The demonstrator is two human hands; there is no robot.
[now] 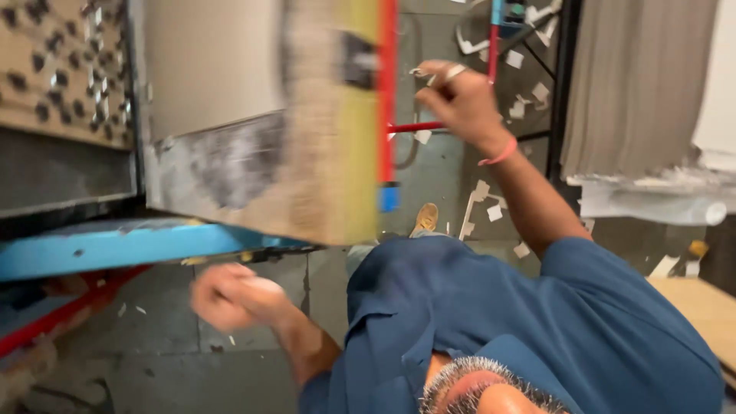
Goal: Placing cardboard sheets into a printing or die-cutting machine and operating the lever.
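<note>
Red rod (pixel 414 127) is what the fingers (pixel 438 83) of the right hand (pixel 458 101) curl around, closed at its end, just right of the big board (pixel 230 84). The left hand (pixel 230 295) is below the board, balled into a loose fist. It is too blurred to tell whether it holds anything.

The board, pale with a yellow edge and a red strip (pixel 387 92), lies tilted on a blue frame (pixel 115 247). It looks whole, so I judge the work on it is barely under way.

Right of the board, the grey floor (pixel 437 172) is littered with paper scraps (pixel 491 211), which suggests other sheets are done. Further right, a stack of grey sheets (pixel 636 84) stands. Left of the board is a panel full of holes (pixel 61 69).
</note>
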